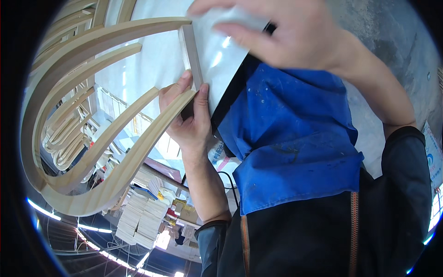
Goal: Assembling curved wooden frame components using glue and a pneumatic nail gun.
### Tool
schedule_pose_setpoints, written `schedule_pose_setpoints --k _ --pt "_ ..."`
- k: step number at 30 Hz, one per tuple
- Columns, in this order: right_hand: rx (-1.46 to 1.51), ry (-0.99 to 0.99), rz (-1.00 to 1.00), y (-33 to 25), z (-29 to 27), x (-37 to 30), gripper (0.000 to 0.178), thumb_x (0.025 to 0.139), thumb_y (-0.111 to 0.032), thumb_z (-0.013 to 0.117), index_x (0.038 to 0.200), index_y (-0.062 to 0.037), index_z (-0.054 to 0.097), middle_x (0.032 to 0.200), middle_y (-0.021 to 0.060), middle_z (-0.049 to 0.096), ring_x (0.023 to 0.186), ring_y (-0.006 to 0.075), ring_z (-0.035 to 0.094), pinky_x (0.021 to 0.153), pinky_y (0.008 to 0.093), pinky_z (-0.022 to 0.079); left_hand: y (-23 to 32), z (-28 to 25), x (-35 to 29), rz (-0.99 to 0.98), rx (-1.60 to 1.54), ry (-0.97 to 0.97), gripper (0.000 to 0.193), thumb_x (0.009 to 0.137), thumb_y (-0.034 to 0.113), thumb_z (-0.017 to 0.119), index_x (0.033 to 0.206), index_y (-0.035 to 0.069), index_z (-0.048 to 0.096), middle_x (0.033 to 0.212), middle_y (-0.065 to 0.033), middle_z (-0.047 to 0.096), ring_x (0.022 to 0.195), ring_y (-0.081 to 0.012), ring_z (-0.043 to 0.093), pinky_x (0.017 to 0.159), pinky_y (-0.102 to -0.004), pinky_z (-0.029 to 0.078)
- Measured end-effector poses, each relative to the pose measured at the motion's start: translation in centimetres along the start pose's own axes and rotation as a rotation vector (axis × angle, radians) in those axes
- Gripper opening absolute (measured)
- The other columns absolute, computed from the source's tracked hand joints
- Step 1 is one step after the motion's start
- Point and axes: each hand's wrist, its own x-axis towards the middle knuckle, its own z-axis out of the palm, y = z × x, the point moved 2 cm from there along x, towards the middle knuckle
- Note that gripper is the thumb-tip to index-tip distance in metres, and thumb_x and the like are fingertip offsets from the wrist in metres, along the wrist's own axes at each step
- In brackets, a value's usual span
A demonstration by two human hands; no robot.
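Note:
A pale curved wooden frame (106, 191), bent in a U shape, fills the left side. A short straight wooden crosspiece (190, 53) spans its two ends at the right. My left hand (191, 122) grips the lower corner where the crosspiece meets the curved end, with its thumb and fingers on either side. My right hand (286, 39) hovers over the white tabletop near the upper end of the crosspiece. It is smeared by motion, but its thumb stands apart from its fingers and nothing shows between them.
Below my hands, the white glossy tabletop (152, 60) has a dark edge beside my blue apron (295, 138). More curved wooden pieces (69, 143) crowd the far left. Stacked pale wooden boards (143, 214) stand at the lower left. Grey floor (383, 27) shows at the right.

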Motion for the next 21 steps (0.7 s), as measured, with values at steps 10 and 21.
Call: schedule_pose_setpoints --k 10,21 --pt "-0.292 -0.223 0.212 -0.1 -3.4 -0.3 0.026 0.089 -0.001 0.078 0.114 -0.0022 0.073 0.116 0.0118 0.071 0.097 0.0255 0.069 0.085 0.0314 0.058 -0.4 0.4 0.2 0.009 -0.052 0.005 0.041 0.098 -0.001 0.084 0.138 0.003 0.073 0.127 -0.0131 0.077 0.107 -0.0236 0.076 0.1 -0.0358 0.062" --pt "-0.343 -0.352 0.076 -3.1 1.6 -0.5 0.023 0.094 -0.007 0.072 0.116 -0.012 0.075 0.12 -0.0003 0.071 0.102 0.0194 0.07 0.088 0.0343 0.06 -0.1 0.6 0.3 -0.037 -0.09 0.022 0.039 0.099 -0.002 0.083 0.136 0.001 0.073 0.124 -0.0137 0.077 0.106 -0.0229 0.076 0.098 -0.0347 0.062"
